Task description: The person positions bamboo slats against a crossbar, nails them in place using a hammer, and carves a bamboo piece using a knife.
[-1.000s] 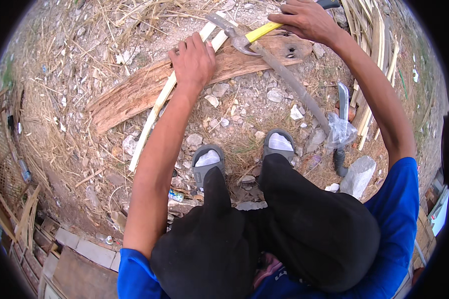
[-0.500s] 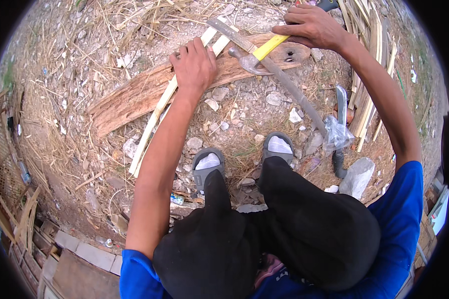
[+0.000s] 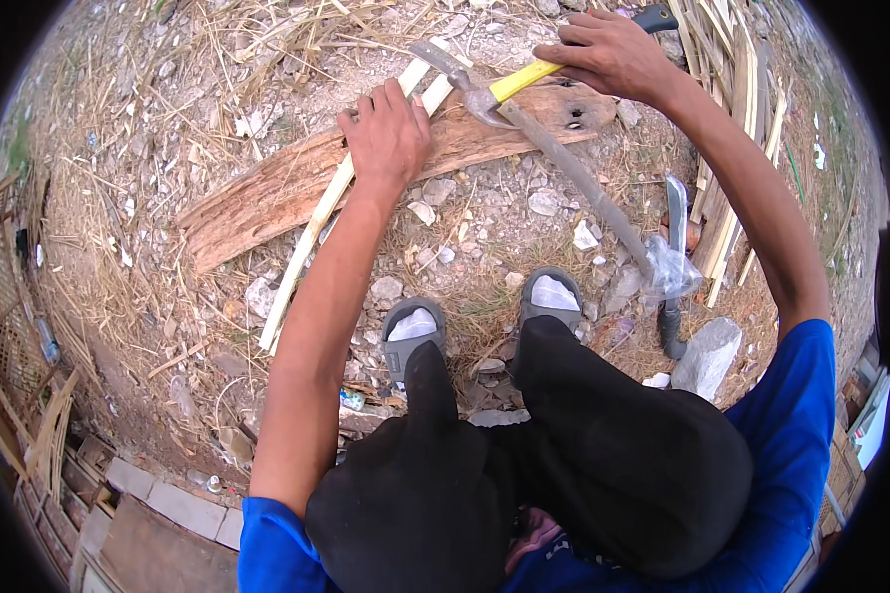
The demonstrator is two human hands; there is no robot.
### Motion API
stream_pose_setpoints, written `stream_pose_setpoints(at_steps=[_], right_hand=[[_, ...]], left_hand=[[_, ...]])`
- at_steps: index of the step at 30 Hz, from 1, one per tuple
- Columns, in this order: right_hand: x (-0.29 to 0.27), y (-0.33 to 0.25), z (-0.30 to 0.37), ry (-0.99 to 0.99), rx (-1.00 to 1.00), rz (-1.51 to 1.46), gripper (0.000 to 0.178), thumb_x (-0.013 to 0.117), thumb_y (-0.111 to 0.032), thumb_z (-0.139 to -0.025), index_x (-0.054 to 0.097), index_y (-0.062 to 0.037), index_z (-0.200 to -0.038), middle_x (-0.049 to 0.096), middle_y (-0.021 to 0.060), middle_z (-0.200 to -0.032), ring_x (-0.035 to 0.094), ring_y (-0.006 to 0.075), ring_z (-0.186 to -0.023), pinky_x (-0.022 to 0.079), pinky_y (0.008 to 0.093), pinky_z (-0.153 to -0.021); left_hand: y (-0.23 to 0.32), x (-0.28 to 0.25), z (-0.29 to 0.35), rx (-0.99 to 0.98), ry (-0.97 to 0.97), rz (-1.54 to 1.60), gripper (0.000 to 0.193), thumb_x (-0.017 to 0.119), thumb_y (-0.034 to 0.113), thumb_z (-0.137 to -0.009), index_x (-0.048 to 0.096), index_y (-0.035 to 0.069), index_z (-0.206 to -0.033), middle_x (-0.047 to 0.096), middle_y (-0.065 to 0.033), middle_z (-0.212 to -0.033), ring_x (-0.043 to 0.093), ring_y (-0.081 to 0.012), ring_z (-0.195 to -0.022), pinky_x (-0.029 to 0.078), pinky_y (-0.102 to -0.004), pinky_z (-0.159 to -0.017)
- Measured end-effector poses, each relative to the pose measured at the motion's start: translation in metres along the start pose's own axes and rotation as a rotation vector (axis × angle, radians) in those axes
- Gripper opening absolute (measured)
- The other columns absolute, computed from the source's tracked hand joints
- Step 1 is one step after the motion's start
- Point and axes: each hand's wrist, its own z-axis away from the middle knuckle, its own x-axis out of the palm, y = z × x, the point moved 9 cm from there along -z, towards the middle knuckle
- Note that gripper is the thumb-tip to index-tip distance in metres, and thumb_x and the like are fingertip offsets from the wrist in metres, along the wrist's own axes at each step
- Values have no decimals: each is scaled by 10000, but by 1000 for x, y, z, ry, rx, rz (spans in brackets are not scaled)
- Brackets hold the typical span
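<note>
My left hand point(image 3: 388, 138) is closed over two pale wooden strips point(image 3: 311, 235), pressing them on a rough, weathered plank point(image 3: 257, 203) on the ground. My right hand point(image 3: 618, 57) grips a claw hammer point(image 3: 524, 81) by its yellow and black handle. The hammer's head lies over a long grey bar point(image 3: 588, 183) with a flattened end, just right of the strips' far ends. Whether head and bar touch, I cannot tell. The bar slants across the plank, its near end by a crumpled clear plastic bag point(image 3: 670, 269).
A large knife point(image 3: 676, 208) with a dark handle lies at the right, partly under the bag. Beyond it is a pile of wooden strips point(image 3: 744, 128). A pale rock point(image 3: 707, 358) sits near my right knee. Straw and stones cover the ground around my sandals point(image 3: 412, 331).
The hammer has shifted left and slightly away from me, its head now nearer the bar's flattened end. My left hand has stayed on the strips.
</note>
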Motion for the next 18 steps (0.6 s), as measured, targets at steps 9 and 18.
stream_pose_setpoints(at_steps=[9,18], right_hand=[[-29,6,-6,118,-22,-143,245,689,-254,-844,659,-139,-1058,571,43,-773,604,242,-735,459,382,-610],[9,5,3,11,67,-45,339,644,-332,-922,666,-193,-1230,550,2,-858,581,174,-876,463,345,-787]], left_hand=[[-2,3,-1,-26,-37,2,406,430,318,-999,499,4,-1248,612,-169,-1092,594,-336,-1038,365,-600,-944],[-2,3,-2,-32,-40,16,433,422,327,-1003,488,-2,-1278,616,-180,-1138,590,-343,-1072,346,-612,-977]])
